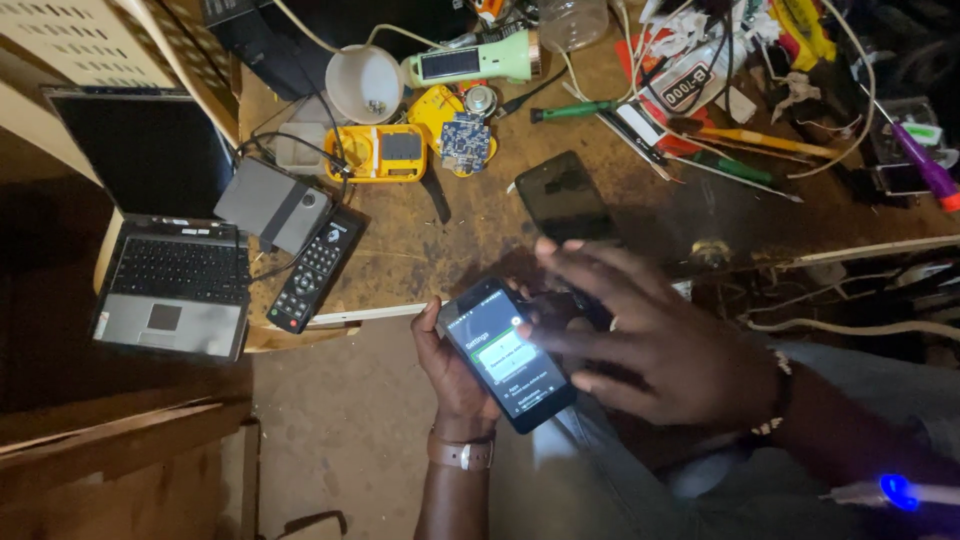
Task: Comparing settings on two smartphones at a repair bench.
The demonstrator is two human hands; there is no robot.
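Observation:
My left hand point(452, 372) grips a black smartphone point(506, 352) from below, its lit screen facing up and showing a menu with a pale box. Hovering just over the phone's right edge, my right hand point(640, 335) has its fingers spread and blurred; a fingertip is close to the screen. A watch sits on my left wrist and a bead bracelet on my right. Both hands are held in front of the wooden workbench point(470, 235), above my lap.
A second dark phone point(565, 197) lies on the bench. Also there: a remote control point(318, 268), grey box point(272, 203), yellow device point(378, 152), blue circuit board point(465, 138), torch point(472, 62), white bowl point(364, 82), screwdrivers and cables. An open laptop point(170, 285) sits left.

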